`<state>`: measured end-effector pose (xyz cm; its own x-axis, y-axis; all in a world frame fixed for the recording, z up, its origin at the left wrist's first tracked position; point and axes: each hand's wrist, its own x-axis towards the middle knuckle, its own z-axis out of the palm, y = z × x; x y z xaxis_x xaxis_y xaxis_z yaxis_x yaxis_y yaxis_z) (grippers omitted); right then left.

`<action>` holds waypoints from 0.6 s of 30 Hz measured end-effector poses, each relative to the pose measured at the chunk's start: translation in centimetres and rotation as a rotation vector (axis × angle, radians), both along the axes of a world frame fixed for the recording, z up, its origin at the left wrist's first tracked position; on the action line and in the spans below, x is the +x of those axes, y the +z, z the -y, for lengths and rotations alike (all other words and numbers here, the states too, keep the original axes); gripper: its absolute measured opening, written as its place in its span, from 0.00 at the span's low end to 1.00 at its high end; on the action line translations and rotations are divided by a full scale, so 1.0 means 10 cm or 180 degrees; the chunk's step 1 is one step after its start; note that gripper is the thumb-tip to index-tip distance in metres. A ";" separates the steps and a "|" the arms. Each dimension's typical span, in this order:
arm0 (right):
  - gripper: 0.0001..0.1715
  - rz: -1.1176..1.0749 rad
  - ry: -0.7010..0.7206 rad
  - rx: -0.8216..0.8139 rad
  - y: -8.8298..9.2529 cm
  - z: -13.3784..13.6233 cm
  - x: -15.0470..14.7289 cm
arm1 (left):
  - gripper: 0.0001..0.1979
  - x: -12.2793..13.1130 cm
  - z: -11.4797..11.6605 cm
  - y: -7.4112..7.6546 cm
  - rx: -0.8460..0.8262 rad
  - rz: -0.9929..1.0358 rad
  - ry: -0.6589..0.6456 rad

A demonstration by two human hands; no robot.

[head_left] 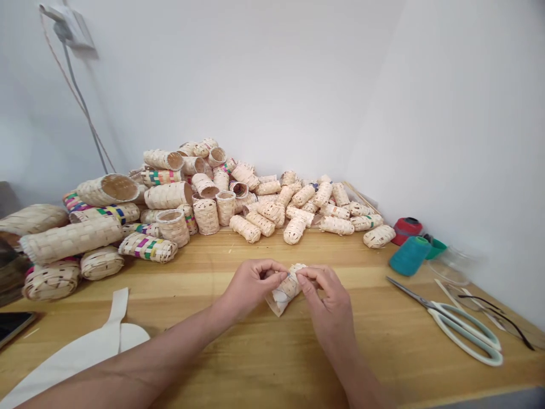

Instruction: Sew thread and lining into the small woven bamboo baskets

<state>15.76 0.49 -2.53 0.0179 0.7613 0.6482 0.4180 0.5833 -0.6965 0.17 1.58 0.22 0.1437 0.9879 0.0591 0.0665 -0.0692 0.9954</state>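
Observation:
A small woven tube basket (286,291) of pale strips lies on the table between my hands, its near end pointed. A thin bluish thread crosses its surface and partly shows between my fingertips. My left hand (254,287) pinches this thread with thumb and forefinger at the basket's upper left. On the other side, my right hand (327,295) is closed in a pinch at the basket's right edge, where the thread appears to run into the fingertips. The fingers hide part of the weave.
Many woven baskets (168,196) are heaped along the wall, with smaller ones (293,228) in the middle. Scissors (451,321), a teal thread spool (409,255), a red spool (406,230) and eyeglasses (489,307) lie right. White flat material (85,358) and a phone (15,326) lie left.

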 end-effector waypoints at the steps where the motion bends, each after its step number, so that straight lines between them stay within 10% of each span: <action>1: 0.08 0.0058 0.0026 0.0037 0.00 0.00 0.00 | 0.10 -0.01 -0.01 -0.01 0.0002 -0.0021 0.0028; 18: 0.09 0.0225 0.0125 -0.0036 -0.04 -0.01 0.00 | 0.11 -0.02 -0.03 -0.01 0.0066 -0.0099 0.0200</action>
